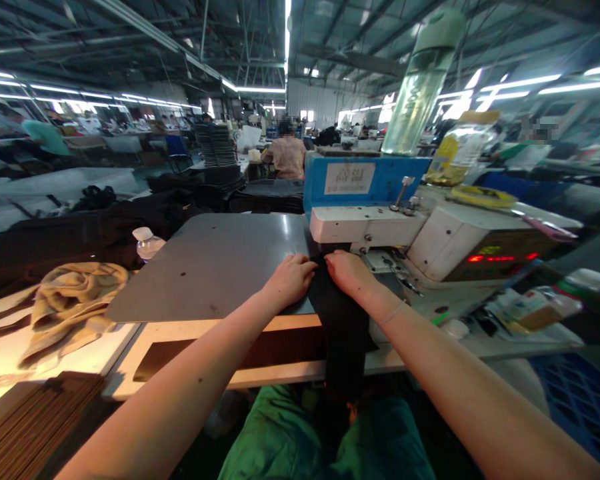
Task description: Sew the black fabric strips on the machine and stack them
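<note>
A long strip of black fabric (343,320) runs from the sewing machine (367,223) over the table edge and hangs down between my knees. My left hand (293,277) grips the strip's left edge, its fingers curled over the cloth. Opposite it, my right hand (347,270) pinches the same fabric close to the machine's needle area. The two hands are a short way apart at the right end of a grey metal plate (220,267). The far end of the fabric is partly hidden by my fingers and the machine arm.
A tall water bottle (417,93) stands on the machine's blue housing (365,180). A lit control box (480,243) and a jar (460,150) are to the right. Left lie a checked cloth (75,307), a small bottle (147,245) and stacked brown pieces (40,417). Co-workers sit farther off.
</note>
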The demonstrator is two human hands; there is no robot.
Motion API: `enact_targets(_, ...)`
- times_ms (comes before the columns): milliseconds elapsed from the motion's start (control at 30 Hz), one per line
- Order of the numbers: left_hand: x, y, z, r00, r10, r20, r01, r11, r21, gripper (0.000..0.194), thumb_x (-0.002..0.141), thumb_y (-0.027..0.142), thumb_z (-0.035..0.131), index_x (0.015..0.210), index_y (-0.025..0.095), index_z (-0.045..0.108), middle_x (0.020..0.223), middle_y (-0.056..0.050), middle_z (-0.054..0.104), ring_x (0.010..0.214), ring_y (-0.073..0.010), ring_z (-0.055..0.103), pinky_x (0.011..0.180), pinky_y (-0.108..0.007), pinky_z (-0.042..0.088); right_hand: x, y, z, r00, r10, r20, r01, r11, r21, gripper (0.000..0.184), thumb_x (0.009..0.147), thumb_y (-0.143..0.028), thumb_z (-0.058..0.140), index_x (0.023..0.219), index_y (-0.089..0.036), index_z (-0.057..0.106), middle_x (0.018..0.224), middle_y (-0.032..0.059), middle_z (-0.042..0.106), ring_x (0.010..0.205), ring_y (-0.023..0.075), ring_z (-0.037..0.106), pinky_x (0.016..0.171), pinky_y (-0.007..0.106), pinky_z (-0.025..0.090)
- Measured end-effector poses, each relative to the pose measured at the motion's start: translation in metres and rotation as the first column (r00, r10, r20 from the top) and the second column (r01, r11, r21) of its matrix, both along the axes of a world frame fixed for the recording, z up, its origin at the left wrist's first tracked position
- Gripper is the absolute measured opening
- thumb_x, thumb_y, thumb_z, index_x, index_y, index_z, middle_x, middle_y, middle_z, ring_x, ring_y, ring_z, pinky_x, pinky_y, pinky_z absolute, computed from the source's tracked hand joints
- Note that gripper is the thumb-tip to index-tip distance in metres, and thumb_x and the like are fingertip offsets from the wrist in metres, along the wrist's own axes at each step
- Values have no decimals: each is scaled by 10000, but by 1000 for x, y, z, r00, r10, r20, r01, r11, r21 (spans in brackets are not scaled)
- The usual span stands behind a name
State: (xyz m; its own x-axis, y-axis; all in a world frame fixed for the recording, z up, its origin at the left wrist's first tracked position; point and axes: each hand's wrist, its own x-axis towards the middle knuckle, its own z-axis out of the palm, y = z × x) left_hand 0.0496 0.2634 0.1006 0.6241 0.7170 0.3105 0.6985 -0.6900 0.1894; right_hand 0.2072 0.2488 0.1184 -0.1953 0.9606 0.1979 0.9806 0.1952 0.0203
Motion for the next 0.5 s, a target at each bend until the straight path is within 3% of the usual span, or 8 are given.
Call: enact_targets(500,0,3,-4,999,-9,39,9,1000,0,299,879,227,414,1106,173,601,1069,-76,556,978,-195,493,908,-323,409,0,1,-5,999,-35,-40,37,998,44,251,882,-217,394,898,-138,632,903,100,638,816,181,604,695,248,411)
